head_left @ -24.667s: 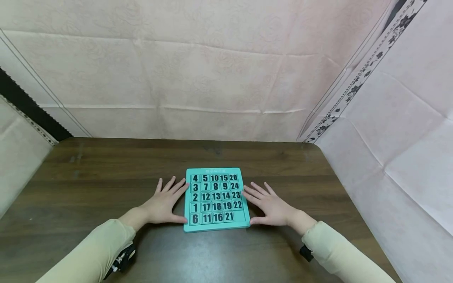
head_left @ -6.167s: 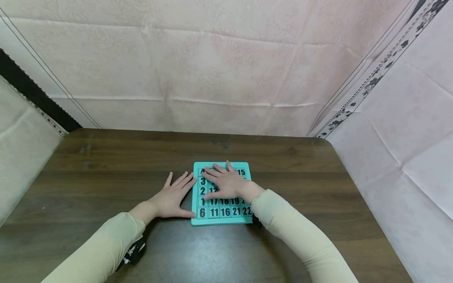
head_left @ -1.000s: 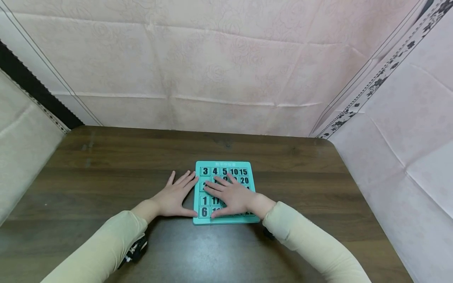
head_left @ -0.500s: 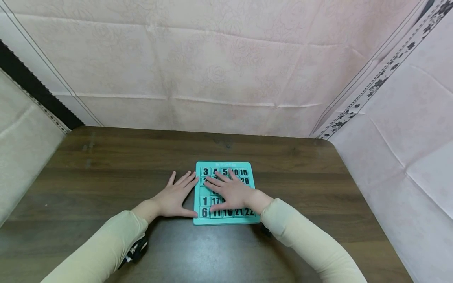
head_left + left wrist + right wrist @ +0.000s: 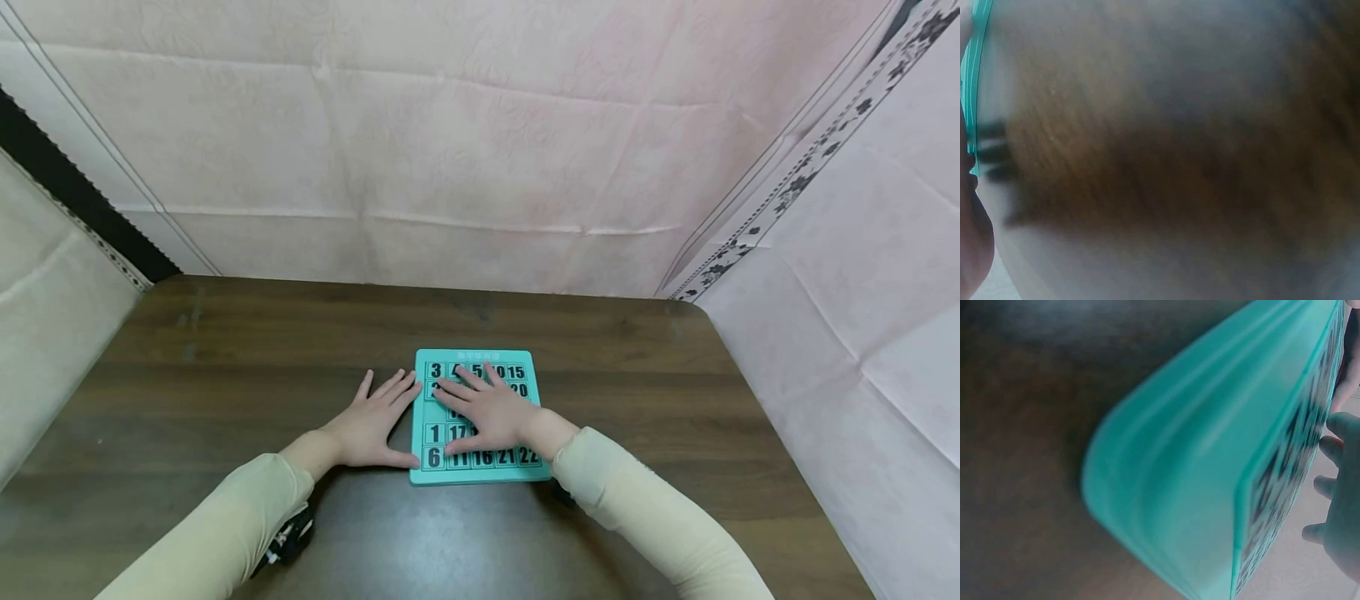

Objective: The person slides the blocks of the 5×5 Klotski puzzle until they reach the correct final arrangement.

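A turquoise number slide puzzle (image 5: 480, 476) lies flat on the wooden table; its top row starts with 3 and its bottom row reads 6, 11, 16, 21, 22. My left hand (image 5: 367, 427) rests spread at its left side, straight fingertips and thumb touching that edge. Over the tiles lies my right hand (image 5: 497, 417), fingers extended towards the upper left; it covers much of the middle rows. In the right wrist view, the puzzle's corner (image 5: 1179, 469) is large and blurred beside the fingers (image 5: 1342, 506). Only a strip of the puzzle (image 5: 974, 81) shows in the left wrist view.
The brown wooden table (image 5: 300, 333) extends around the puzzle. A pale patterned cloth (image 5: 450, 150) hangs behind its far edge, and another white cloth (image 5: 847, 317) stands on the right. Dark devices sit under both wrists.
Since the oldest frame my right hand has moved from the puzzle's right edge onto the tiles, and the top row has changed from 4, 5, 10, 15, 20. Over the last half second both hands stay nearly still.
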`<state>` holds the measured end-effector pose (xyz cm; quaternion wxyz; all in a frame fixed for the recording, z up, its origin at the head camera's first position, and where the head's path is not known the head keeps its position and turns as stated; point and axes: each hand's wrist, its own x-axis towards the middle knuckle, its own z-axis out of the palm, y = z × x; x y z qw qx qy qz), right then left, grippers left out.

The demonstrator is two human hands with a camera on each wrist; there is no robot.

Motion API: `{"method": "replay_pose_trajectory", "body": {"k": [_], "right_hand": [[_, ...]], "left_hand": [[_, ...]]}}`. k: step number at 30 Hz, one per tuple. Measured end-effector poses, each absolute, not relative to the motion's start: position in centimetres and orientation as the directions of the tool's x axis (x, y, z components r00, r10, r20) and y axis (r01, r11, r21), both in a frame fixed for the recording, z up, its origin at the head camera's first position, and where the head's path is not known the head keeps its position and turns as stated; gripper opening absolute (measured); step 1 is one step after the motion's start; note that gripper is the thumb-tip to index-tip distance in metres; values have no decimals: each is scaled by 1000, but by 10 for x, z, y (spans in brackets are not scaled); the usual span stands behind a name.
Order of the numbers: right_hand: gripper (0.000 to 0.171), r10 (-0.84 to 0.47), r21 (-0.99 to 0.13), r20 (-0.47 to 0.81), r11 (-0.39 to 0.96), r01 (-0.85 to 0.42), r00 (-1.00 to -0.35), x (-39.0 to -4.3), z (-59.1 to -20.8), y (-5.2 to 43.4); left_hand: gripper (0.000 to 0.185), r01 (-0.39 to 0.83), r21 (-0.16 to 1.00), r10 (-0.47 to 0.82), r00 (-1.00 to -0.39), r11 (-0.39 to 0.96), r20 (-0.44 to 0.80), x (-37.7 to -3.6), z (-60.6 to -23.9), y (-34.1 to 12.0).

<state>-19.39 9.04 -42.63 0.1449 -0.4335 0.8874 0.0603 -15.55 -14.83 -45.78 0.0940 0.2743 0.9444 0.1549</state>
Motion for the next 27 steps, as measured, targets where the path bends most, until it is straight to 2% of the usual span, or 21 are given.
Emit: {"method": "replay_pose_trajectory", "body": {"k": [19, 27], "right_hand": [[85, -868, 2, -242, 446, -895, -433, -158, -425, 106], [85, -877, -13, -241, 432, -902, -416, -154, -426, 107]], "left_hand": [[109, 485, 336, 543, -834, 807, -100, -156, -460, -147], [109, 486, 335, 544, -833, 807, -103, -156, -458, -147]]}}
